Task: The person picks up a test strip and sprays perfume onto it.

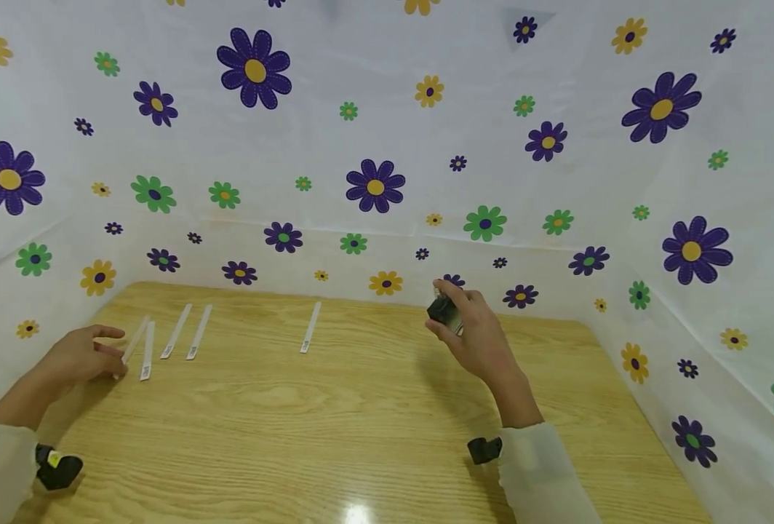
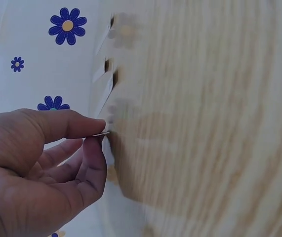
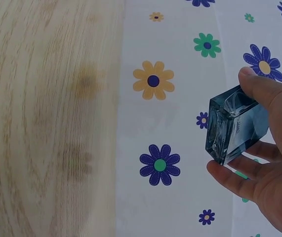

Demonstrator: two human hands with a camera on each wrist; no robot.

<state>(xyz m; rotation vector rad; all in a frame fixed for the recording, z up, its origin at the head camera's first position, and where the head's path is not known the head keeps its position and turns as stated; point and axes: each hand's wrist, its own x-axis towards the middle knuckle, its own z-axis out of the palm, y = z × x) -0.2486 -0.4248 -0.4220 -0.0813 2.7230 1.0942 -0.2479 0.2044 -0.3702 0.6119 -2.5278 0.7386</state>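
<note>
My left hand (image 1: 81, 358) is low over the left end of the table, pinching a thin white paper strip (image 1: 136, 339) between thumb and finger. In the left wrist view only the narrow end of this strip (image 2: 100, 134) shows at the fingertips. Just right of it lies another white strip (image 1: 148, 351) with a small dark printed mark. Raised above the table's right part, my right hand (image 1: 485, 338) grips a dark, clear-walled glass perfume bottle (image 1: 446, 313). The right wrist view shows the bottle (image 3: 237, 126) tilted, thumb on one side and fingers on the other.
Two more paper strips (image 1: 176, 332) lie side by side at the left, and a single strip (image 1: 310, 327) lies near the middle back of the wooden table (image 1: 295, 437). Flower-printed white sheeting (image 1: 334, 138) stands around the back and sides.
</note>
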